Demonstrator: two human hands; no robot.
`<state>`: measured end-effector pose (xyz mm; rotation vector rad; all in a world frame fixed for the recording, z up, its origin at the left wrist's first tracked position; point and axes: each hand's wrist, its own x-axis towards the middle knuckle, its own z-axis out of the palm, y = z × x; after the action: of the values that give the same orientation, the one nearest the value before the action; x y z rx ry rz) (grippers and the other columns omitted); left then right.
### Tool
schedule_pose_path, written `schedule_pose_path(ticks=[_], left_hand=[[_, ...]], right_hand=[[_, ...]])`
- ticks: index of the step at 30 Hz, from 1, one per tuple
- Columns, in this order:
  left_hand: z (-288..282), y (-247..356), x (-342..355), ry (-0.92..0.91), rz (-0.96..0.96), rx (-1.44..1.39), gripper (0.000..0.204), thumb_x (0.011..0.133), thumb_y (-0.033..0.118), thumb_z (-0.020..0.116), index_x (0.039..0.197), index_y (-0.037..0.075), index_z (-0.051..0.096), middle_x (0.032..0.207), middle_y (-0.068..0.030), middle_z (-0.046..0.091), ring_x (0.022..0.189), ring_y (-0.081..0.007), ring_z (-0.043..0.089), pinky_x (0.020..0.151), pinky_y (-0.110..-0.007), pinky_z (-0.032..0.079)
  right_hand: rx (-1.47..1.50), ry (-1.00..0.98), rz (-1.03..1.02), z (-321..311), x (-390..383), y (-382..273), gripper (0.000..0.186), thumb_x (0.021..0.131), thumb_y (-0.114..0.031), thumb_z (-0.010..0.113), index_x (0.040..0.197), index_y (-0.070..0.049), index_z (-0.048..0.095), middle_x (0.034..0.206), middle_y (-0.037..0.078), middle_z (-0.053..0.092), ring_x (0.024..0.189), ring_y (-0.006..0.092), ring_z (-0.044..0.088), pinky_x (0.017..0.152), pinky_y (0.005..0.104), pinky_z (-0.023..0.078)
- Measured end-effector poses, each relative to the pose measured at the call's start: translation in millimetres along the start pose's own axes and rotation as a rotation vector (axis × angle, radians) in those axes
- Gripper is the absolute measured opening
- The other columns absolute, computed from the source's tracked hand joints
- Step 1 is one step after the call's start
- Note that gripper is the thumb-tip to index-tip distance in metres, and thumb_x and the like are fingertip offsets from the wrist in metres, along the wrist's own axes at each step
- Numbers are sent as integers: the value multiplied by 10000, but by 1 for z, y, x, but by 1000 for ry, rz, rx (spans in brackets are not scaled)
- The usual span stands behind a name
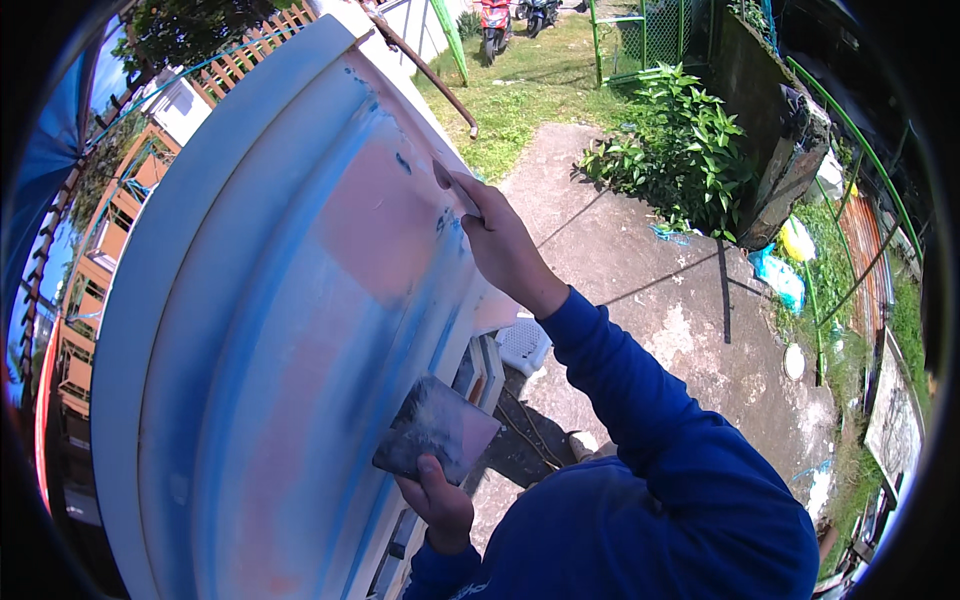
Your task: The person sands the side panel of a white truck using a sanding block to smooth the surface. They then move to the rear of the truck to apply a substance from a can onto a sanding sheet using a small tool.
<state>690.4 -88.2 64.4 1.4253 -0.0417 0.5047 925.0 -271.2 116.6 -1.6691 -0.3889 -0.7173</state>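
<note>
A large curved hull-like surface (280, 330), white with blue and pink sanded patches, fills the left half of the view. My right hand (500, 245) is raised against it and grips a small flat spreader (452, 185) whose blade rests on the pink area. Lower down, my left hand (438, 500) holds a square flat board (437, 427), grey and smeared with filler, close to the hull's lower edge. Both arms wear blue sleeves.
Concrete ground (640, 270) lies to the right, with a green leafy plant (680, 150), a low wall (775, 130), plastic bags (780, 275) and grass (530, 90) beyond. A white perforated crate (522, 345) sits under the hull. Motorbikes (495, 25) stand at the top.
</note>
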Motion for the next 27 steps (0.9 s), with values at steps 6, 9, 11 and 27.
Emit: schedule_pose_path(ticks=[6, 9, 11, 27], left_hand=[[-24, 3, -14, 19, -189, 31, 418, 1020, 150, 443, 1375, -69, 420, 1309, -163, 539, 1174, -242, 541, 1004, -369, 440], [-35, 1, -16, 28, -215, 49, 401, 1023, 143, 449, 1365, -67, 431, 1300, -161, 543, 1161, -239, 545, 995, -364, 444], [-40, -2, -19, 27, -215, 63, 394, 1025, 138, 454, 1361, -67, 435, 1297, -161, 545, 1155, -239, 548, 991, -360, 446], [-48, -6, -23, -94, -267, 71, 386, 1039, 164, 454, 1363, -46, 446, 1251, -135, 576, 1118, -199, 567, 970, -330, 450]], right_hand=[[-130, -18, 96, 25, 6, 15, 604, 884, 83, 477, 1457, -108, 448, 1287, 192, 533, 1219, 349, 525, 1060, 373, 406], [-157, 10, 115, 36, 10, 19, 614, 871, 74, 482, 1458, -101, 442, 1277, 198, 528, 1212, 373, 521, 1065, 391, 405], [-197, 41, 100, 41, 13, 19, 618, 865, 65, 489, 1459, -96, 439, 1268, 199, 528, 1212, 380, 516, 1071, 397, 401], [-274, 124, 20, 50, -5, 29, 604, 834, 65, 483, 1420, -81, 471, 1230, 224, 551, 1131, 417, 552, 984, 464, 451]])
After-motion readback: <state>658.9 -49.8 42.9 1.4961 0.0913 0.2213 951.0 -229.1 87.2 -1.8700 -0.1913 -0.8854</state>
